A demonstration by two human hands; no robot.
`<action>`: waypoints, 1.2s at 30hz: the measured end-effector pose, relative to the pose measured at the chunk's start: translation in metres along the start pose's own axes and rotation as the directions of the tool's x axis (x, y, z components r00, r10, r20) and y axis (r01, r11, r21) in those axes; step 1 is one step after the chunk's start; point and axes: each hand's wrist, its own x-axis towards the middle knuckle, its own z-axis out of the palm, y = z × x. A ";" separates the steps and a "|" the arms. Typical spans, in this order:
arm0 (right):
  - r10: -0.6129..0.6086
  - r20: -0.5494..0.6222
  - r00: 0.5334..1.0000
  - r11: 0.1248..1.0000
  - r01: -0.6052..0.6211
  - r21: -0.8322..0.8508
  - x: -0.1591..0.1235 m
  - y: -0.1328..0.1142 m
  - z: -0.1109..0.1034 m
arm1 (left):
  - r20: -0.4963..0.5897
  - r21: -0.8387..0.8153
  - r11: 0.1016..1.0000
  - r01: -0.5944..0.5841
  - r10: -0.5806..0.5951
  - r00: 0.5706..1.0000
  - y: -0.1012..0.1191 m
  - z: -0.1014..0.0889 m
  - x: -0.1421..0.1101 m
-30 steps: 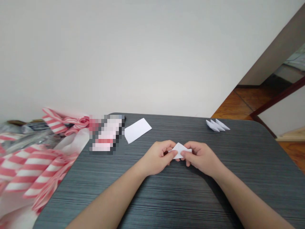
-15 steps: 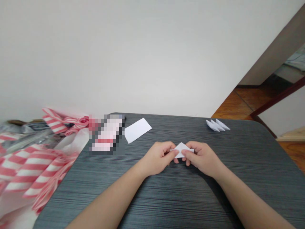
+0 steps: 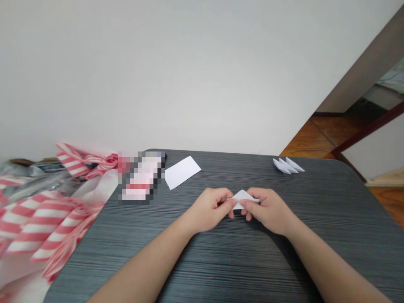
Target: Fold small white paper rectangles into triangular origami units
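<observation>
the left hand (image 3: 208, 210) and the right hand (image 3: 269, 211) sit close together over a dark grey streaked tabletop (image 3: 240, 269), both narrowly closed, thumbs and fingers pinching a small folded white paper triangle (image 3: 243, 197) from either side. the triangle sits between them near the middle of the tabletop, its point up and its long edge roughly level. up and to the left, a flat white paper rectangle (image 3: 182, 172) lies near the far edge. a few folded white paper pieces (image 3: 287, 166) lie nested in a row near the far right edge. a pixelated object (image 3: 141, 179) at the far left is too blurred to name. red-and-white striped plastic (image 3: 41, 223) bunches beside the left edge, and a wooden floor (image 3: 322, 134) shows beyond the far right corner.
</observation>
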 end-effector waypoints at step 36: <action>0.057 -0.061 0.997 0.977 -0.043 0.207 0.002 0.010 -0.007 | -0.158 -0.128 0.992 0.011 -0.031 0.987 0.001 -0.001 0.001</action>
